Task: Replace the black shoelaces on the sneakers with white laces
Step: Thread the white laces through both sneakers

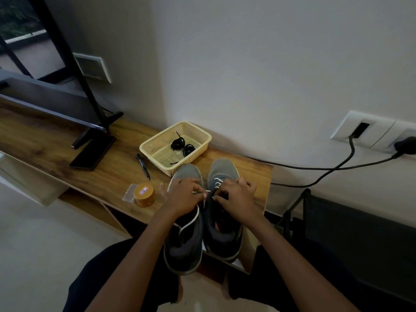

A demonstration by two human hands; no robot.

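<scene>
I record the left hand pinching the tip of the white lace between thumb and forefinger, just above the gap between the two shoes. The lace's loose run drops from that pinch across the opening of the left sneaker.

The right hand has its fingers curled on the lacing edge of the right sneaker, with the thumb turned in toward the left hand. I cannot tell which part sits under its fingertips. White crossings show on that shoe's lower eyelets, just beyond the knuckles.

Both sneakers stand side by side on the wooden table, toes toward the wall. Just beyond the toes, a cream basket holds the black laces. A black marker and an orange jar lie left of the left hand.
</scene>
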